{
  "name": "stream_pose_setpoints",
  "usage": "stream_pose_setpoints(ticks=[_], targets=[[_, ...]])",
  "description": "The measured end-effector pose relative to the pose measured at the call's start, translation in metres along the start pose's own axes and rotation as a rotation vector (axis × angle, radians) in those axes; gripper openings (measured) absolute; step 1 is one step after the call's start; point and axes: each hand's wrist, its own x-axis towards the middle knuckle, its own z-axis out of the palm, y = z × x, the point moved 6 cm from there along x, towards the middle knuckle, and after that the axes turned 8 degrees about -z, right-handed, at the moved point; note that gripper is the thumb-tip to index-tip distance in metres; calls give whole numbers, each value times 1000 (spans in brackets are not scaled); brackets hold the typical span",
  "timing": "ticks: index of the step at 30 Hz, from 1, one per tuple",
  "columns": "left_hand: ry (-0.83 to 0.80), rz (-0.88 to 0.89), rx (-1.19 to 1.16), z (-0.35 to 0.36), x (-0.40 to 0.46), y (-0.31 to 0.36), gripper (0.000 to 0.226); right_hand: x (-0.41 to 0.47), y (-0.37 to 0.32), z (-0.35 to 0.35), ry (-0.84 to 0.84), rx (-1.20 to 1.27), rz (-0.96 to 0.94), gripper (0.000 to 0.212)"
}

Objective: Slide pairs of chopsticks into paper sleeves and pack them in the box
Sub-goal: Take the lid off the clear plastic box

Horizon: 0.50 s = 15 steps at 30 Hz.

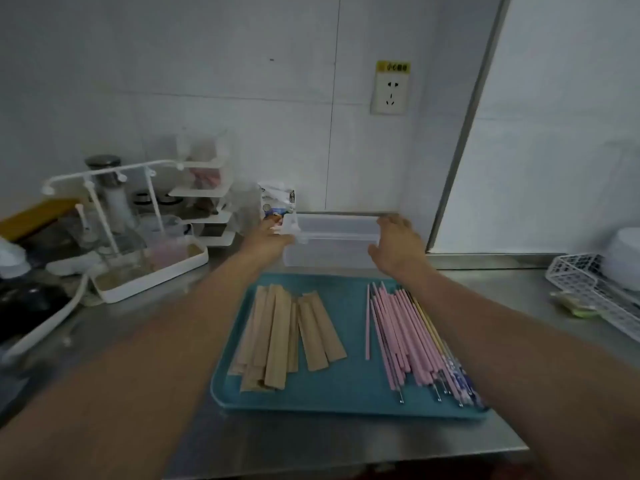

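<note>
A clear plastic box (pixel 332 249) with its lid on stands against the wall behind a teal tray (pixel 346 393). My left hand (pixel 268 239) grips the box's left end at the lid clip. At the right end, my right hand (pixel 394 244) curls round the box's side. On the tray's left half lie several brown paper sleeves (pixel 280 337). A heap of pink chopsticks (pixel 405 334), with a few blue-patterned ones at its right edge, fills the tray's right half.
A white rack and tray with jars and glasses (pixel 145 244) stands at the left on the steel counter (pixel 311 445). A white wire basket (pixel 602 292) and stacked plates sit at the far right. A packet (pixel 277 200) leans behind the box.
</note>
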Motion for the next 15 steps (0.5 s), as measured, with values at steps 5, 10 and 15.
stream_pose_setpoints(ticks=[5,10,15], targets=[[-121,-12,13,21,38,-17,71,21,-2,15,-135,-297,-109,41],[-139,24,20,34,63,-30,102,33,-4,22,-148,-527,-323,46],[-149,90,32,41,75,-40,95,36,-6,29,-239,-708,-529,43]])
